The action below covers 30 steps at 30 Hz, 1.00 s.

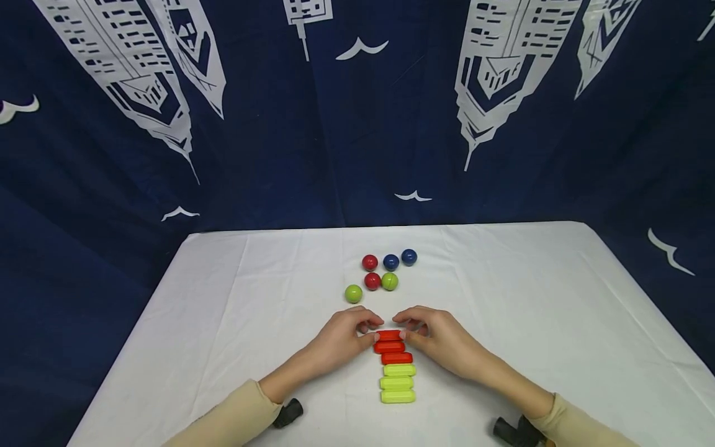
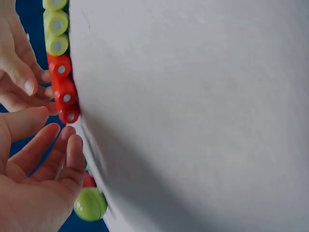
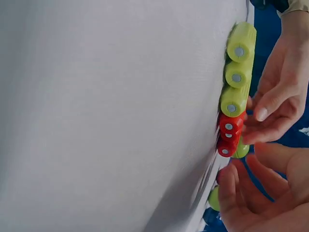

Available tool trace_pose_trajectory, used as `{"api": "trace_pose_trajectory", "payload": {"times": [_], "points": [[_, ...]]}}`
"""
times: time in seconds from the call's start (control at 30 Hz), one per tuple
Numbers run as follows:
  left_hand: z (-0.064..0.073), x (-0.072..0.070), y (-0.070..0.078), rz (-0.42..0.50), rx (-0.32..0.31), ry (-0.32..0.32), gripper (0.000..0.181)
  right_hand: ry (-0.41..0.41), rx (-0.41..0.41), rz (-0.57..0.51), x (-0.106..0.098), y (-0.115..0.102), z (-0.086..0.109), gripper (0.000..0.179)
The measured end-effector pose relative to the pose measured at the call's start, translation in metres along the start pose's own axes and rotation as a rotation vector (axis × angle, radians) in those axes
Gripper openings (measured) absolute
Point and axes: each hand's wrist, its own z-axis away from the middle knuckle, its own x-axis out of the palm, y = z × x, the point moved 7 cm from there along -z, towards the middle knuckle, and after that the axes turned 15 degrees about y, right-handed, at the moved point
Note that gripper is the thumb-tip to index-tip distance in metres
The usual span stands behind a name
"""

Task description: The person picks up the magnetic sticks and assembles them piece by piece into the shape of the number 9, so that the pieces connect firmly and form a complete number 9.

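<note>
Topmost red rod [image 1: 389, 335], lower centre of head frame: long axis left-right, between left hand [image 1: 345, 333] and right hand [image 1: 439, 337], about equally near. Hands apart, fingers loosely bent, not clamped; thumb contact unclear.

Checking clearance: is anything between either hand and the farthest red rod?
Nothing visible. The left hand and right hand have their thumbs at opposite ends of that red rod; the balls lie beyond it, out of the way.

place: draped tabletop set-up | navy printed cloth [image 1: 268, 155] | white-covered table [image 1: 503, 279]
</note>
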Motion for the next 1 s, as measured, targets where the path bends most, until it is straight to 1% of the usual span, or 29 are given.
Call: {"api": "trace_pose_trajectory", "payload": {"times": [0.13, 0.27, 0.37, 0.5, 0.7, 1.0], "points": [[-0.004, 0.009, -0.004, 0.039, -0.038, -0.006, 0.014, -0.075, -0.01, -0.055, 0.009, 0.004, -0.005, 0.022], [-0.008, 0.012, -0.005, 0.037, -0.043, 0.013, 0.011, -0.093, -0.031, -0.064, 0.014, 0.007, -0.009, 0.02], [-0.011, 0.011, -0.005, 0.02, -0.042, 0.025, 0.011, -0.094, -0.035, -0.044, 0.015, 0.008, -0.014, 0.019], [-0.016, 0.008, -0.006, 0.013, -0.05, 0.047, 0.012, -0.085, -0.026, -0.02, 0.015, 0.01, -0.021, 0.017], [-0.025, 0.005, -0.009, 0.025, -0.073, 0.083, 0.012, -0.051, -0.007, -0.021, 0.015, 0.015, -0.034, 0.018], [-0.041, 0.002, -0.014, -0.014, -0.051, 0.125, 0.014, 0.013, -0.024, -0.034, 0.016, 0.022, -0.05, 0.019]]}}
